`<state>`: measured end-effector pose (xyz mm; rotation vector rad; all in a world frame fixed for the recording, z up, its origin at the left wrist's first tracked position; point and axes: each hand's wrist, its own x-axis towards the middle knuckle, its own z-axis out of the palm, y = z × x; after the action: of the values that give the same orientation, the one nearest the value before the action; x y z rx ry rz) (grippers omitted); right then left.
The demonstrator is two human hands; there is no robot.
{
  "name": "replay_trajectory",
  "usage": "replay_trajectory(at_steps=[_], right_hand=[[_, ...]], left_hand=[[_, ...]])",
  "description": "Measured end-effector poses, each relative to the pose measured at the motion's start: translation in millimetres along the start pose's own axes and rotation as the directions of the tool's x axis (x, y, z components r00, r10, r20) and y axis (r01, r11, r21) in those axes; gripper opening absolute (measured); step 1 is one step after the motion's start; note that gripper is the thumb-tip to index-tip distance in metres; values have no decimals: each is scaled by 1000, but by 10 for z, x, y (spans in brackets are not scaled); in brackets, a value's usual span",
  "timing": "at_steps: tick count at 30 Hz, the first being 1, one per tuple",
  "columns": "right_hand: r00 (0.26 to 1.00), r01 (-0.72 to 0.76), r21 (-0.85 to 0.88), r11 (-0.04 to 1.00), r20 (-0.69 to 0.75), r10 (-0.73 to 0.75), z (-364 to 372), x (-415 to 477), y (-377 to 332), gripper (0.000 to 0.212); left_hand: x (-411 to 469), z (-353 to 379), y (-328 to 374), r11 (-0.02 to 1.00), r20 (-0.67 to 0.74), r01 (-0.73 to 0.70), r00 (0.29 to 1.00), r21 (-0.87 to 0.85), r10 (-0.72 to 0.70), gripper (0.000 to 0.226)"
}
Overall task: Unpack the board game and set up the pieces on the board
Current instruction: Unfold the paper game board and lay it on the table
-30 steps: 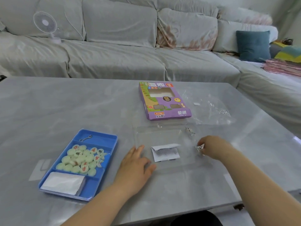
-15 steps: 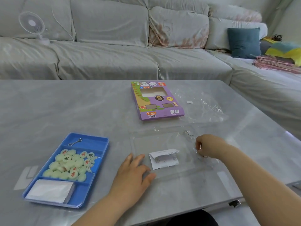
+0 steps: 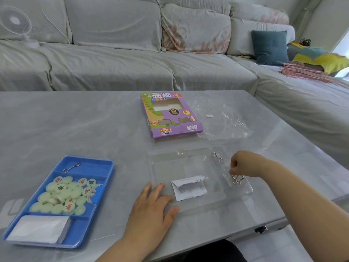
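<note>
The right hand (image 3: 245,163) has just lifted a packet of wire clips (image 3: 237,181) in a pinching grip from the clear tray (image 3: 188,163), which the flat left hand (image 3: 151,207) steadies, while xiangqi pieces (image 3: 66,195) wait in the blue tray (image 3: 105,167), so unpacking is likely unfinished.

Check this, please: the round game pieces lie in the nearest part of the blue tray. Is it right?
No. The head view shows the round game pieces in the middle part of the blue tray; the nearest part holds a white packet.
</note>
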<state>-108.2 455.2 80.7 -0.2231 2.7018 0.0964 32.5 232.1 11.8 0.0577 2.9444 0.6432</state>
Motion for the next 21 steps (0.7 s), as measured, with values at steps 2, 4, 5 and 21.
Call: replay_trajectory(at_steps=[2,4,5,21], right_hand=[[999,11,104,995,-37,-7,-113,-6,47,31],[995,38,243,969,-102,-14,-259,-15,38,27],[990,62,309,949,-143,-19,-326,-14,1,26],[958,266,513,816,-238,-162,-277,882,-1458,35]], left_hand=[[3,-25,-43,1000,-10,5,1000,-9,-5,125],[21,-71,-117,998,-55,24,998,-64,-27,133],[43,-92,-163,995,-81,34,996,-92,-42,132],[165,-83,-395,980,-95,-73,994,-183,56,62]])
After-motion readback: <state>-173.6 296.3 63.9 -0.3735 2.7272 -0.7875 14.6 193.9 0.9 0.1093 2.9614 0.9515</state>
